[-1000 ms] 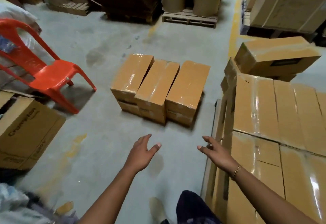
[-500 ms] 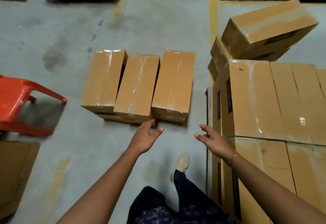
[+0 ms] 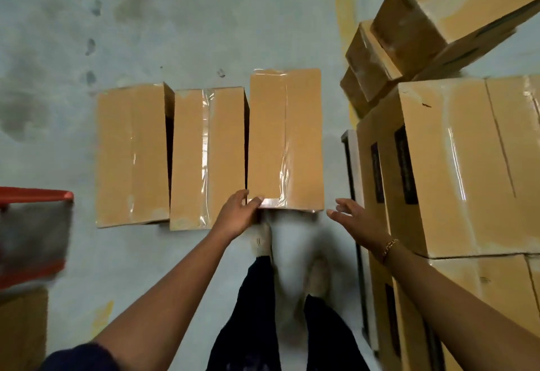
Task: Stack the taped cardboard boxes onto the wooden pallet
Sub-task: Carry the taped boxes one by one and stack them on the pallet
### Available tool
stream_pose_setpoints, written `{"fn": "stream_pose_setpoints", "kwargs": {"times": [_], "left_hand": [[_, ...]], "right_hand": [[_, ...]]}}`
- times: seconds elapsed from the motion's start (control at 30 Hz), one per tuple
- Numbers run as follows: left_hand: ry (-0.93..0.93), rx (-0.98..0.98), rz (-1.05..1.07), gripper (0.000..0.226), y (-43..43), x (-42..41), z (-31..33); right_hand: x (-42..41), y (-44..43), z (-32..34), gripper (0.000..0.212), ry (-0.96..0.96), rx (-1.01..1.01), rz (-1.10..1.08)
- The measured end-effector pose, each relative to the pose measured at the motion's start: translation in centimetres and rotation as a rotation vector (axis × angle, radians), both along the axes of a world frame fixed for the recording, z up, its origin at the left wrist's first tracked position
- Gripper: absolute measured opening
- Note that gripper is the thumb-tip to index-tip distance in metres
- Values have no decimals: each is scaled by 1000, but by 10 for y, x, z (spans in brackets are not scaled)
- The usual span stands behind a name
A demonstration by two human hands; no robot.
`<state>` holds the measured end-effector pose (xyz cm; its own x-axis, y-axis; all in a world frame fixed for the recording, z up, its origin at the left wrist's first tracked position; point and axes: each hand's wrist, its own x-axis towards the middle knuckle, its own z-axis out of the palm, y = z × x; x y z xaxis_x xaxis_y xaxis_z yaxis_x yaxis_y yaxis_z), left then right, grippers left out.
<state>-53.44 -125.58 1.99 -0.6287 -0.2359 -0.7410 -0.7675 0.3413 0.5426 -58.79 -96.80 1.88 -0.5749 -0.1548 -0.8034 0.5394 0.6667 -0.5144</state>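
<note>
- At your 12 o'clock on the concrete floor, three taped boxes lie side by side; the right-hand box is the one you are going for, beside the middle box.
- The step in hand looks like the reach-and-grasp: nothing is lifted yet, and the box sits flat on the floor.
- Your left hand is at the box's near-left corner, with the thumb on the top edge, the fingers loosely extended toward the gap beside it and not closed around anything.
- Your right hand hangs spread and empty just off the near-right corner, touching nothing.
- Next, you probably need the right hand on that corner, then both hands down the sides (glossy tape may be slippery).
- The wooden pallet is at your 3 o'clock, only its edge showing beneath the stacked boxes, so the lift will likely swing right and up.
</note>
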Motion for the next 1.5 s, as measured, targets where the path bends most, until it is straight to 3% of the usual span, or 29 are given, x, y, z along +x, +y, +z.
{"fn": "stream_pose_setpoints", "kwargs": {"times": [0.17,0.37,0.5,0.7,0.83,0.93,1.03,1.17,1.3,1.5], "left_hand": [[-21,18,80,65,-34,-92,-85],[-65,55,132,79,-44,-155,-172],[-97,5,159,63,-46,-167,-218],[-162,43,236,58,-39,-181,-255],[-164,134,348,82,-37,-191,-261],[-144,126,331,88,-35,-186,-258],[-126,117,261,77,-30,-175,-239],[-26,110,191,77,-17,-158,-183],[129,126,120,58,-1,-146,-110],[338,145,-61,81,23,-144,14]], "right_hand": [[-61,-33,-81,59,-48,26,-168],[-107,-58,-166,60,-48,56,-290],[-116,-57,-208,64,-53,90,-352],[-116,-54,-253,67,-125,53,-440],[-116,-56,-264,57,-140,-36,-471],[-114,-54,-257,56,-99,-62,-496],[-105,-42,-234,57,-11,-65,-546],[-86,-23,-174,60,47,-37,-600],[-61,-2,-100,69,128,-78,-680],[-29,20,26,51,288,-118,-796]]}}
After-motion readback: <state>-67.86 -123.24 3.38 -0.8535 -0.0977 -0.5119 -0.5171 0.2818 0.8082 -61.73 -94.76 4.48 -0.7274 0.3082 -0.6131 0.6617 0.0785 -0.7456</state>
